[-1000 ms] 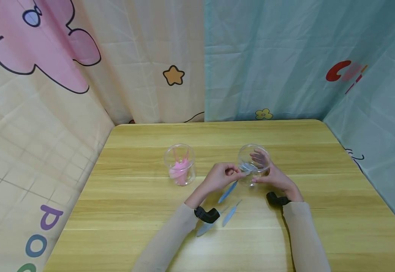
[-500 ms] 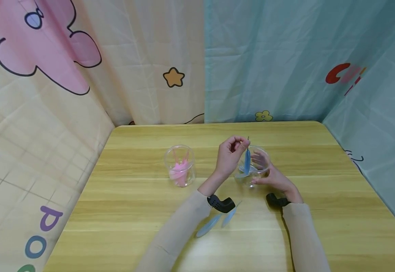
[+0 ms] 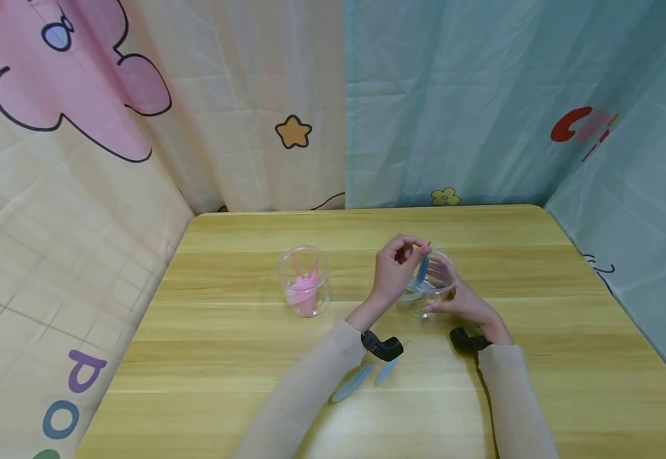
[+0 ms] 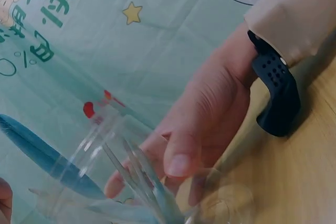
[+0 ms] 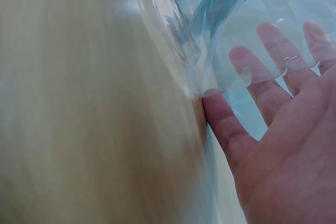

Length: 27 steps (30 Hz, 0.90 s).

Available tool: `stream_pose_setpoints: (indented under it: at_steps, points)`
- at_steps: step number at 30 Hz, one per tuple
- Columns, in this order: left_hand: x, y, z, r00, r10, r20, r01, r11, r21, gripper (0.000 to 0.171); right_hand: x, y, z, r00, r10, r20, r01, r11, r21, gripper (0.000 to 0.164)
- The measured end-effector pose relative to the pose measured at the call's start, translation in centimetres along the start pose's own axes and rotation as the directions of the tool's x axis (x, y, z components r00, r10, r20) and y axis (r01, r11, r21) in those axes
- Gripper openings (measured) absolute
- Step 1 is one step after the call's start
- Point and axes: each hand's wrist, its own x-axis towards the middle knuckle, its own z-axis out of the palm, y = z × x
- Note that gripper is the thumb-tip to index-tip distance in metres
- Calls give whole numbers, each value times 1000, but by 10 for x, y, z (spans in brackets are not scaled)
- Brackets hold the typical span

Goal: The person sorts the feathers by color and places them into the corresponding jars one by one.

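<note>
My left hand (image 3: pixel 394 271) pinches a blue feather (image 3: pixel 422 270) near its quill end, and the feather hangs down into the mouth of a clear cup (image 3: pixel 434 291). Fingers and thumb of my right hand (image 3: pixel 470 306) curl round that cup from the right. Pale feathers (image 4: pixel 152 187) show through its wall in the left wrist view, where the held blue feather (image 4: pixel 47 156) slants in from the left. Two light blue feathers, one larger (image 3: pixel 352 384) and one smaller (image 3: pixel 386 371), lie on the table near my left wrist, the smaller partly hidden by the wristband.
To the left stands a second clear cup (image 3: pixel 325 280) with pink feathers (image 3: pixel 306 296) inside. The wooden table (image 3: pixel 224 357) ends at a back edge against printed curtains (image 3: pixel 287 76). A black band (image 3: pixel 383 347) sits on each wrist.
My left hand picked up the blue feather from the table, raised it over the cup, then moved slightly right and lowered it into the mouth. My right hand has stayed on the cup.
</note>
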Motion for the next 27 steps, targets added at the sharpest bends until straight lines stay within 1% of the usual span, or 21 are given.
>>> stream_pose_setpoints:
  at_steps: [4,6,8,12,14,15,16,17,18,19,20,22,24,25,26,27]
  points:
    - [-9,-9,-5,995,5,99,-7,1000,27,8,-1,7,-2,1000,-21,1,21,1000,-12,97]
    - [-13,-13,-9,991,0,133,-4,1000,29,10,-1,13,-3,1000,-26,-4,26,999,-22,99]
    - [-16,-23,-12,990,-12,143,10,1000,20,13,-1,19,-4,1000,-28,-8,28,999,-24,101]
    - [-24,-41,-21,990,-62,129,59,998,22,11,0,25,-6,999,-42,-1,42,999,-9,101]
    - [-30,-45,-27,987,-93,130,85,994,66,9,1,26,-6,999,-49,9,49,999,-1,100]
    - [-32,-45,-31,983,-116,140,102,990,102,9,1,27,-6,999,-52,11,52,999,3,100]
    - [-35,-45,-34,977,-146,158,121,980,157,11,1,27,-6,998,-56,13,56,998,6,100]
    - [-38,-43,-38,966,-181,183,138,964,226,14,1,28,-6,998,-62,15,62,998,9,100]
    - [-41,-43,-41,952,-218,216,147,941,305,17,1,28,-6,998,-68,16,68,998,14,100]
    - [-44,-41,-43,932,-259,254,145,908,392,20,1,28,-6,997,-73,16,72,997,16,100]
    - [-46,-39,-45,906,-303,296,135,869,477,23,1,27,-7,997,-78,15,77,997,18,101]
    - [-52,-36,-47,840,-390,377,77,774,629,27,1,28,-7,996,-83,16,82,996,23,101]
    - [-58,-35,-46,780,-455,429,2,688,726,30,1,28,-7,996,-84,16,84,996,27,101]
    - [-61,-33,-45,754,-486,442,-26,650,760,32,1,28,-7,997,-82,16,81,996,24,101]
    - [-64,-32,-43,732,-516,445,-44,617,786,33,2,28,-7,997,-79,16,79,997,23,101]
    - [-67,-32,-41,715,-544,440,-53,585,809,35,2,28,-7,997,-76,15,76,997,21,101]
